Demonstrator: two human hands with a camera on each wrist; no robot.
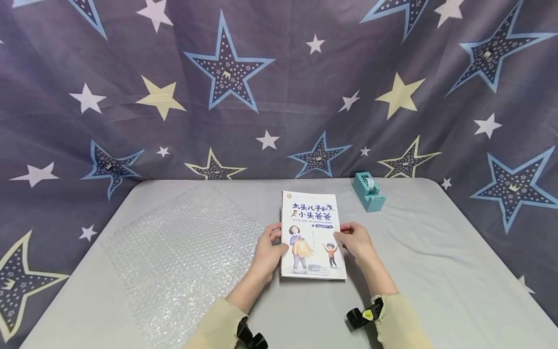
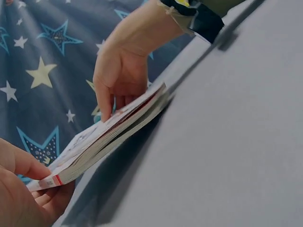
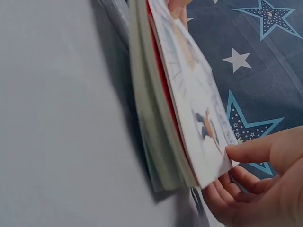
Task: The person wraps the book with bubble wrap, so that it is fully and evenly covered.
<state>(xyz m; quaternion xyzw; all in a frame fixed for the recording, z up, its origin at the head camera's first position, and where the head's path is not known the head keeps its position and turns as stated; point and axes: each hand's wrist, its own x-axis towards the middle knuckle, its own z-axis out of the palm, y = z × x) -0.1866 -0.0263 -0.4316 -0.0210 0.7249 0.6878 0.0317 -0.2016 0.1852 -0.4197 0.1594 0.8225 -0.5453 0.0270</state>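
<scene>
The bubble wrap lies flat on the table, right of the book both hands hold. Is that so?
Only the side is wrong: in the head view, the bubble wrap lies left of the book. It is flat on the table, and the left hand and right hand hold the book.

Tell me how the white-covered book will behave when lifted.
The book should bend somewhat, as its cover looks thin. Its pages may fan open, since gaps show between them. It seems unlikely to roll, being flat and rectangular.
</scene>
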